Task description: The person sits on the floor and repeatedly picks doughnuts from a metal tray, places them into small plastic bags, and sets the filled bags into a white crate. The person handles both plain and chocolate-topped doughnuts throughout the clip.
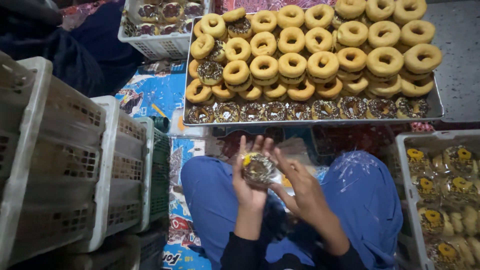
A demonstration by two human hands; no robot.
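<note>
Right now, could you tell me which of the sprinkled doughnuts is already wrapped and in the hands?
The sprinkled doughnut resting in the left hand, over the lap, with the right hand touching its clear wrap. The other sprinkled ones lie bare on the metal tray or packed in crates.

Left hand (248, 172) palm up, fingers raised, right hand (295, 182) fingers pinching beside it

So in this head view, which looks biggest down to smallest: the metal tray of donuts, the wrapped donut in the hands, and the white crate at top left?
1. Metal tray, by far the widest.
2. White crate, though cut off by the frame edge.
3. Wrapped donut, held in the left hand with the right hand beside it, smallest despite being nearest.
</note>
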